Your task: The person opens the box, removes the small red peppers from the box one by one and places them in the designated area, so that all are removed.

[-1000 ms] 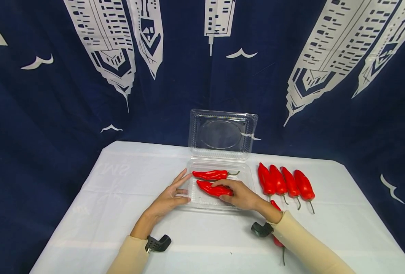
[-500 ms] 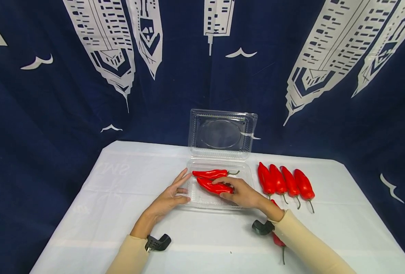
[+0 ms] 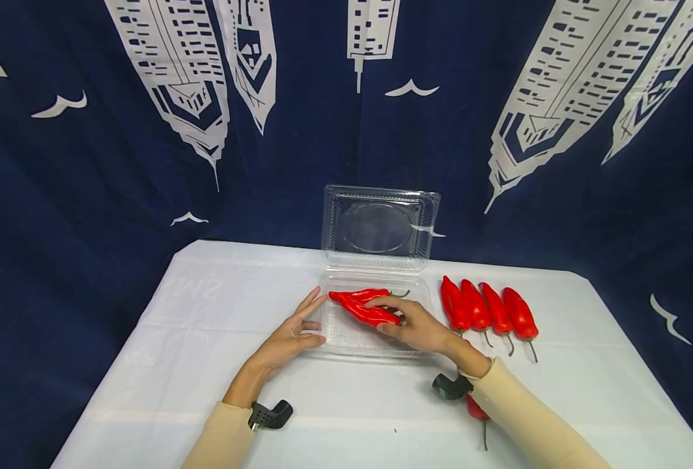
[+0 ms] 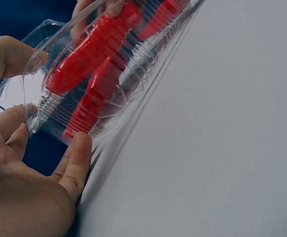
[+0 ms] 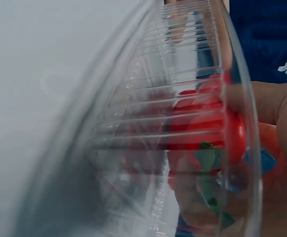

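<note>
A clear plastic clamshell container (image 3: 352,342) lies on the table with its lid raised. Inside it, my right hand (image 3: 421,327) grips a red pepper (image 3: 367,314) between thumb and fingers, tilted with its tip against a second red pepper (image 3: 376,293) at the back. The second pepper's green stem points right. My left hand (image 3: 288,335) touches the container's left side with its fingers spread and extended. From the left wrist view, the thumb (image 4: 81,153) rests on the clear wall, through which the peppers show. Container ribs partly veil the held pepper (image 5: 197,128) in the right wrist view.
Several red peppers (image 3: 478,309) lie in a row on the white table (image 3: 176,365) right of the container. Another red pepper (image 3: 477,409) is partly hidden under my right forearm. The upright lid (image 3: 376,228) stands before a dark blue curtain (image 3: 299,163).
My right hand has shifted the gripped pepper back and slightly left, so its tip now meets the rear pepper. My left hand has stayed at the container's side.
</note>
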The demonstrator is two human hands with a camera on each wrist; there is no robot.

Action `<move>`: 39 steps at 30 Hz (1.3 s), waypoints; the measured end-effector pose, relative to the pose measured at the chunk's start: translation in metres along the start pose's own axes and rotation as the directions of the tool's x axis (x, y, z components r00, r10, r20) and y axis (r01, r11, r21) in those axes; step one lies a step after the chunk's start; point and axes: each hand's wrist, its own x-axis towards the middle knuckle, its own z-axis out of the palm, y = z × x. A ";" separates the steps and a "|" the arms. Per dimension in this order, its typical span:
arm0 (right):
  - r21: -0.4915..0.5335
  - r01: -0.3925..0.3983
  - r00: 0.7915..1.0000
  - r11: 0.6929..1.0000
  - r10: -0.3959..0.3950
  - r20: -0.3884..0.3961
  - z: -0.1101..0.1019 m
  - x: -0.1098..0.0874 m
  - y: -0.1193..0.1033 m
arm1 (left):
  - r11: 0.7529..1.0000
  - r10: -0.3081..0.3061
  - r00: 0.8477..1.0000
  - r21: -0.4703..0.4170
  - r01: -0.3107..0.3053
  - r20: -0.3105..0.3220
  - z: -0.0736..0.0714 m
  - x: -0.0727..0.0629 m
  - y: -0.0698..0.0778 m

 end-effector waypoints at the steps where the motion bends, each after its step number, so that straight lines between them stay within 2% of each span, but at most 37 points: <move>1: 0.001 -0.005 1.000 1.000 0.005 -0.003 0.000 0.000 -0.002 | 1.000 0.003 1.000 0.002 -0.003 0.002 0.000 0.000 0.000; 11: 0.053 0.013 0.999 0.999 -0.011 -0.030 -0.010 -0.005 -0.015 | 1.000 0.006 1.000 -0.002 -0.006 0.007 -0.001 -0.002 0.000; 19: 0.100 -0.070 0.994 0.993 0.078 -0.080 -0.018 -0.018 -0.019 | 1.000 0.004 1.000 -0.006 -0.004 0.006 -0.001 0.000 -0.001; 30: 0.039 -0.083 0.979 0.996 0.089 -0.182 -0.032 -0.041 -0.017 | 1.000 -0.011 1.000 -0.010 0.011 0.002 -0.001 0.000 -0.001; 39: 0.052 -0.129 0.972 0.990 0.136 -0.192 -0.040 -0.061 -0.014 | 1.000 -0.007 1.000 -0.008 0.007 0.004 -0.002 0.000 -0.001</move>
